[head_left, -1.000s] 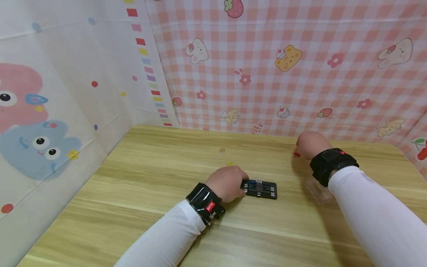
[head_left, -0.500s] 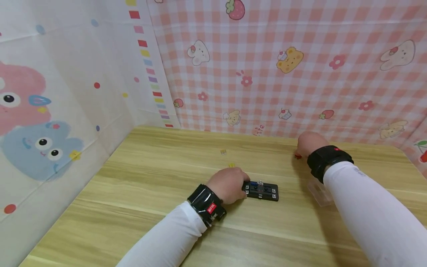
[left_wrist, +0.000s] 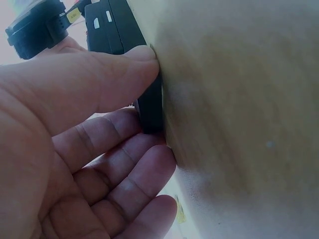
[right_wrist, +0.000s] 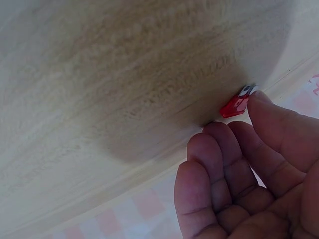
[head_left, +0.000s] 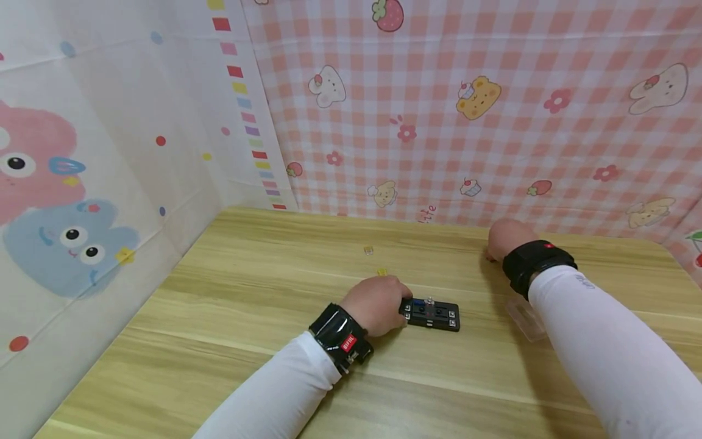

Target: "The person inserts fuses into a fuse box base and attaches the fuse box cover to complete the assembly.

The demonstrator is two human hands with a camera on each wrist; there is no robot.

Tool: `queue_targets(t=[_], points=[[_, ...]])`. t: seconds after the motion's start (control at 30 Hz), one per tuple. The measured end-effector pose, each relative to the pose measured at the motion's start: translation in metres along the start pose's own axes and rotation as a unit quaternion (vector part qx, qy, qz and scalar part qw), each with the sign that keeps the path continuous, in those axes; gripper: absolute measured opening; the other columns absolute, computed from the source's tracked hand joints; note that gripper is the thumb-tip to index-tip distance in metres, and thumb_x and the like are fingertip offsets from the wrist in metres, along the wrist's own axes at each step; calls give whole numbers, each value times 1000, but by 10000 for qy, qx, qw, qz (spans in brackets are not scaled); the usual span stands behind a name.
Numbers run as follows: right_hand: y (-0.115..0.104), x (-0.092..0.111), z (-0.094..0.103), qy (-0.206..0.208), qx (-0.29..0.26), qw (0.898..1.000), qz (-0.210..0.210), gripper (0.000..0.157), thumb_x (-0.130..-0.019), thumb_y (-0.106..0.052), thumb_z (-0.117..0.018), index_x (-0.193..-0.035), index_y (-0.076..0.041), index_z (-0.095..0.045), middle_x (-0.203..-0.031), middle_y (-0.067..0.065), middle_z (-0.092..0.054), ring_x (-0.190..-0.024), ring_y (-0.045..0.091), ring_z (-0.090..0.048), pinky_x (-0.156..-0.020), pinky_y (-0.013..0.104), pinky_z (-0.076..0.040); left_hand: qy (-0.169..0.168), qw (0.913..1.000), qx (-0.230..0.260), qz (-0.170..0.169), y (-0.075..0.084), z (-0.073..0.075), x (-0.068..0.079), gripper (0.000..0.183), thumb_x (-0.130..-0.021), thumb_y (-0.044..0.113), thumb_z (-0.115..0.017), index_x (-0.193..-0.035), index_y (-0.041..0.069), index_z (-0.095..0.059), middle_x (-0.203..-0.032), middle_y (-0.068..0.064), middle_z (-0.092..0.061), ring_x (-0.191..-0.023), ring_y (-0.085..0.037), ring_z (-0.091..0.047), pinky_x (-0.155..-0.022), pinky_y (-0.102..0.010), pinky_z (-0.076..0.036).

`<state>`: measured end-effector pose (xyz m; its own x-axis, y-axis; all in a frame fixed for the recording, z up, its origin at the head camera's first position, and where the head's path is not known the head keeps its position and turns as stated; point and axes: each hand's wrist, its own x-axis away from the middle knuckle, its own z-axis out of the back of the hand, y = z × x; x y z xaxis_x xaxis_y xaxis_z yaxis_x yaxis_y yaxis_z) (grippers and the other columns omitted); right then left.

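Observation:
A black fuse box (head_left: 442, 321) lies flat on the wooden table, a blue blade fuse (head_left: 419, 302) and a clear one seated in it. My left hand (head_left: 376, 306) grips its left end; in the left wrist view the thumb presses one side and the fingers curl under the other. Farther back on the right, my right hand (head_left: 510, 239) is low at the tabletop. In the right wrist view a red blade fuse (right_wrist: 236, 105) with metal prongs sits between the thumb tip and the index finger. The head view shows only a sliver of it.
A yellow blade fuse (head_left: 382, 272) lies just behind my left hand, and a clear one (head_left: 368, 250) farther back. A transparent plastic cover (head_left: 525, 321) rests beneath my right forearm. Patterned cloth walls (head_left: 417, 158) border the table (head_left: 263, 274) at the back and left.
My right fingers have closed in on the red blade fuse, which shows less in the head view. The left hand stays on the fuse box; the view has shifted slightly.

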<state>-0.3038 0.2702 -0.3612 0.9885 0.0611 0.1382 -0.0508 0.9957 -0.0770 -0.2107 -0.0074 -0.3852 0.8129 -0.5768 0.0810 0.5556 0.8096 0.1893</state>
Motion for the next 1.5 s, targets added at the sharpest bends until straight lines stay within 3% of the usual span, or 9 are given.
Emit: queue_targets(t=[0.33, 0.9, 1.13, 1.5], points=[[0, -8, -3, -15, 254, 9996, 146, 13, -73, -11, -65, -66, 0, -63, -72, 14, -56, -66, 31, -49, -63, 41, -44, 11, 10000, -14, -17, 0, 0, 1, 44, -76, 34, -77, -116, 20, -66, -109, 3, -63, -83, -8, -51, -77, -30, -46], [-4, -4, -1, 105, 330, 9988, 343, 11, -76, -2, -59, -66, 0, -63, -71, 14, -57, -65, 30, -49, -64, 41, -44, 38, 9999, -118, -42, 1, 1, 1, 41, -76, 34, -77, -113, 20, -68, -104, 4, -63, -78, -8, -50, -73, -28, -46], [-8, -2, -1, 235, 439, 9980, 380, 14, -78, -5, -63, -66, 1, -64, -70, 13, -59, -64, 30, -49, -65, 42, -45, 38, 9999, -134, -55, 1, 1, 1, 41, -76, 34, -77, -113, 20, -68, -104, 3, -63, -77, -8, -50, -73, -28, -46], [-14, 2, 3, 176, 309, 9986, 393, 10, -79, 0, -58, -69, 0, -61, -68, 12, -53, -64, 29, -47, -58, 38, -40, 22, 9999, -130, -46, 0, 0, 0, 40, -76, 34, -77, -113, 20, -68, -103, 4, -62, -77, -7, -50, -73, -28, -46]])
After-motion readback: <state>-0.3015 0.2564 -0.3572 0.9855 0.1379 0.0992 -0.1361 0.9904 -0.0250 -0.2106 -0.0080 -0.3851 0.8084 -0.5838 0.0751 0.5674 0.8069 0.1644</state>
